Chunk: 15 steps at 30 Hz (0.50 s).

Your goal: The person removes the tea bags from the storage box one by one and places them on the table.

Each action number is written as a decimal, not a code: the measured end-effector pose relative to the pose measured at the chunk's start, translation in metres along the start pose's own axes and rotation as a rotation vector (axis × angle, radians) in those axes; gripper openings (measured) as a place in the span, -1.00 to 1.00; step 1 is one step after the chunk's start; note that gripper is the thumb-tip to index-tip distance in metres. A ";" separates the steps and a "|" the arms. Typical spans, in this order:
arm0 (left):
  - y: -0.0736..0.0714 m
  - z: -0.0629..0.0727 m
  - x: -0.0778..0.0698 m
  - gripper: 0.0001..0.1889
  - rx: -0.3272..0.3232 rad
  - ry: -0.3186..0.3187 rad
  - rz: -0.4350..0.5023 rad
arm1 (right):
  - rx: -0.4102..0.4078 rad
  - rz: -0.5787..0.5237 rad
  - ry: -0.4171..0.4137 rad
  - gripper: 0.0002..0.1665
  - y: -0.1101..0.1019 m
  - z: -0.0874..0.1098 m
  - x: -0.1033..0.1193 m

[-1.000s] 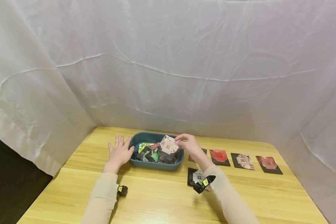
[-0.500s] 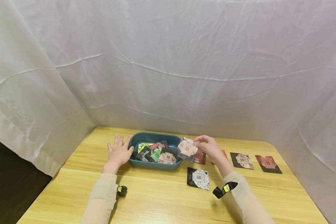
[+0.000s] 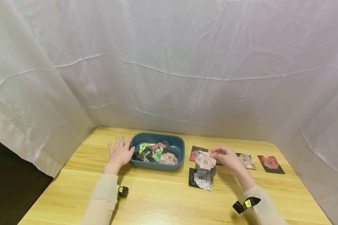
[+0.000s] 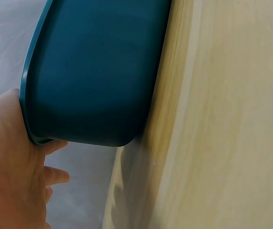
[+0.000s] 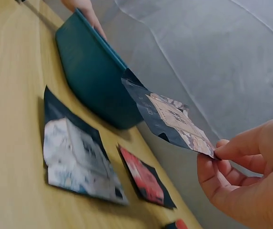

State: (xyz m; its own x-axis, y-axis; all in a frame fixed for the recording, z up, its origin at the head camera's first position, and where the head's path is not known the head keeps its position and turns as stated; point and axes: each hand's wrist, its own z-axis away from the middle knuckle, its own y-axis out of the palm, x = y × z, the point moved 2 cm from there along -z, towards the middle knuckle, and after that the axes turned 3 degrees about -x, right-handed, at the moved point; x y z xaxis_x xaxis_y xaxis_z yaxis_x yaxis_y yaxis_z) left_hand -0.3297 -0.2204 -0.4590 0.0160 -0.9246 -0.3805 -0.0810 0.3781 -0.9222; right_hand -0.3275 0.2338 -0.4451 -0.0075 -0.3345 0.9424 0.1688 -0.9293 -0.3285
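Note:
My right hand point(image 3: 226, 157) pinches a black sachet with a pale pink floral label point(image 5: 174, 119) by its edge. It holds the sachet above the wooden table, just behind a black sachet with a white-grey label point(image 3: 202, 181). A red-labelled sachet point(image 5: 146, 179) lies close by and is partly covered in the head view. My left hand point(image 3: 120, 155) rests against the left end of a dark teal bin point(image 3: 157, 166), its fingers spread and straight, touching the rim. Inside the bin lies a loose pile of sachets point(image 3: 157, 154) with green, red and pink labels.
To the right on the table point(image 3: 157, 200) lie another pale-labelled sachet point(image 3: 247, 161) and a red-and-black sachet point(image 3: 271, 163). One more sachet is mostly hidden behind my right hand. A grey-white curtain point(image 3: 169, 78) hangs behind the table.
My right hand has lifted the pink-labelled sachet out of the bin and carried it right, over the table. The left hand has stayed at the bin's left end.

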 end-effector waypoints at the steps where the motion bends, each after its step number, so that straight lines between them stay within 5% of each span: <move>1: 0.000 0.000 0.000 -0.36 0.000 0.002 -0.003 | -0.005 0.018 0.001 -0.56 -0.003 0.003 -0.002; 15: -0.001 0.001 -0.001 -0.36 0.010 -0.002 0.002 | -0.023 0.183 0.003 -0.61 -0.041 0.035 -0.033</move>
State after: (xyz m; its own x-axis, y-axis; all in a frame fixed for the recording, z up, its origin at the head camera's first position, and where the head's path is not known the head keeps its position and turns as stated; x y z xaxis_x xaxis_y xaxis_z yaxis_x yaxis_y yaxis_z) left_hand -0.3284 -0.2201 -0.4582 0.0173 -0.9237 -0.3827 -0.0711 0.3807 -0.9220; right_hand -0.2995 0.2888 -0.4602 0.0179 -0.4987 0.8666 0.1454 -0.8562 -0.4957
